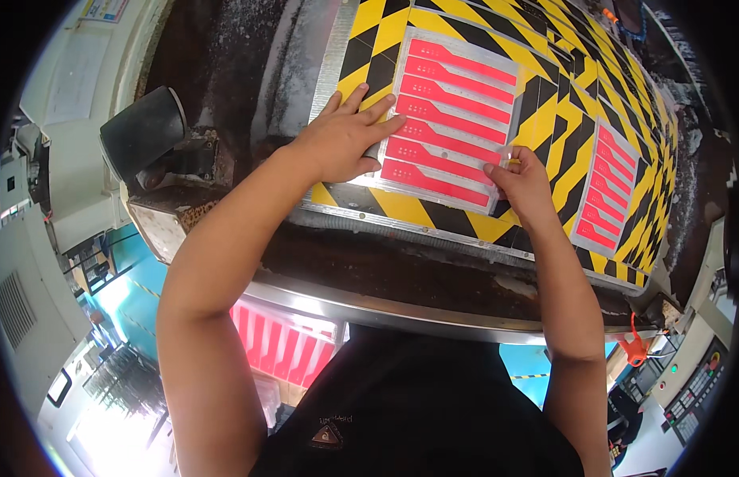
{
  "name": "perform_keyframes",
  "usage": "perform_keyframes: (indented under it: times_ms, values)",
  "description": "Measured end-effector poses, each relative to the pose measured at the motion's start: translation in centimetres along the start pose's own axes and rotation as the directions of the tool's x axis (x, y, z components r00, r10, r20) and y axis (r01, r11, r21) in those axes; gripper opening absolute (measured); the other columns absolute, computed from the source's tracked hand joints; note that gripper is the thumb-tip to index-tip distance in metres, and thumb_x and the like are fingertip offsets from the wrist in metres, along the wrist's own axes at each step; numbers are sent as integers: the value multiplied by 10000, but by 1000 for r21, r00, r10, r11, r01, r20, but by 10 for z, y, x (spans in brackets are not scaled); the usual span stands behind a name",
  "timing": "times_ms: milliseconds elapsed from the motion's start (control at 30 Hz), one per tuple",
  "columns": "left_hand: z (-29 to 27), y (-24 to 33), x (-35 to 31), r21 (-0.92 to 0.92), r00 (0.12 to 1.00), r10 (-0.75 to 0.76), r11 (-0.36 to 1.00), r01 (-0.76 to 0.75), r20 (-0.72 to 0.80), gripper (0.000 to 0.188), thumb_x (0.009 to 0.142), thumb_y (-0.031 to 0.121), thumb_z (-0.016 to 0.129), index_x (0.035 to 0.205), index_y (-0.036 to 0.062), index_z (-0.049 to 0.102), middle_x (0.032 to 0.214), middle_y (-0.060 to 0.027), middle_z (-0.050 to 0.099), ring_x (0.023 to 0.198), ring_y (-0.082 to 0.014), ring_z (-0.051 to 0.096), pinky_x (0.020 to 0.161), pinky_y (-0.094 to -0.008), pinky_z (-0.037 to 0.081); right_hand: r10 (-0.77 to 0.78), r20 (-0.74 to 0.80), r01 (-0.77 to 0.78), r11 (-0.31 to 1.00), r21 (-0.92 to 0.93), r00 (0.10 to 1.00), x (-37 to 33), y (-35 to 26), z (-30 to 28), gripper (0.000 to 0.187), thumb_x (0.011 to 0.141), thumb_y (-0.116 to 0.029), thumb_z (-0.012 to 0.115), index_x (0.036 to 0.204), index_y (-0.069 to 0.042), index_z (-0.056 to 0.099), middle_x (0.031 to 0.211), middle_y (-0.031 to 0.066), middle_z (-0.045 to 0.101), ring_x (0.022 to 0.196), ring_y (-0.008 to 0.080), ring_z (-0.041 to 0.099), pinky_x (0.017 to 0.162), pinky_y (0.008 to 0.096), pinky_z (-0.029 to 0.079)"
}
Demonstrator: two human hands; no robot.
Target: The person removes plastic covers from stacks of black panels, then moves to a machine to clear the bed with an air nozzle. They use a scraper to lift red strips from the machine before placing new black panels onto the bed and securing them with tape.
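Observation:
A clear plastic sheet printed with several red strips [455, 113] lies on a plate striped in yellow and black [401, 208]. My left hand [344, 141] is open, its fingers spread across the striped plate and onto the sheet's left edge. At the sheet's lower right edge, my right hand [525, 184] has thumb and fingers closed on the transparent margin. Part of that margin is hidden behind the fingers. Farther right, a second sheet with red strips [608, 187] rests on the same striped surface.
A metal rail [361, 312] runs along the machine's front edge, close to my body. Below it is a stack of red-striped sheets [286, 342]. A black box-shaped part [143, 133] stands at left. An orange clamp-like piece [636, 348] and a control panel [694, 393] are at right.

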State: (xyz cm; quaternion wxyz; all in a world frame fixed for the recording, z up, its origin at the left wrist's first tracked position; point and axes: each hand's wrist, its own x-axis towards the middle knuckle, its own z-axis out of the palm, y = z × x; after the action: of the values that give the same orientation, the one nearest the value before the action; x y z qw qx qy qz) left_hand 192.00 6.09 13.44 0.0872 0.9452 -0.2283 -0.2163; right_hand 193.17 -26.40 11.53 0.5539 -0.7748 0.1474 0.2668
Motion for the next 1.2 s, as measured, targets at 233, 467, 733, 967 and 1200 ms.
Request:
perform_keyframes:
  times_ms: [233,467,733,967,1200]
  values:
    - [0,0,1,8,1000,-1,1000,1,0,843,845,318,787,1571,300,359,1676,-62,233,1552,-379,134,1248,-561,155,-21,4,21,999,27,1000,-3,-1,1,354,878,-104,782,1138,3,566,883,110,721,720,130,693,599,241,530]
    - [0,-1,2,6,1000,3,1000,-3,2,848,836,323,793,1568,291,366,1674,-65,240,1550,-384,138,1246,-566,162,-17,-13,18,1000,13,1000,-3,-2,1,349,874,-106,790,1128,0,574,876,115,728,723,132,699,605,241,532]
    - [2,-1,2,8,1000,3,1000,-2,-9,849,832,323,797,1566,296,370,1674,-60,241,1550,-382,140,1245,-567,165,0,-19,-1,999,-34,1000,-5,-6,2,359,876,-116,792,1135,5,576,876,120,726,737,136,709,613,244,541]
    - [-2,3,2,19,1000,-16,1000,16,1,840,833,331,799,1561,298,381,1670,-53,252,1550,-369,148,1248,-552,174,2,-17,-2,1000,-15,1000,-4,-4,2,352,873,-114,793,1125,6,579,877,122,725,753,143,715,633,248,555]
    - [-5,6,2,56,999,-37,998,36,15,836,834,342,797,1559,304,383,1671,-43,252,1552,-351,157,1250,-534,187,-3,-13,3,1000,-15,1000,-3,-2,2,341,871,-113,796,1115,2,586,872,113,717,754,143,714,627,252,558]
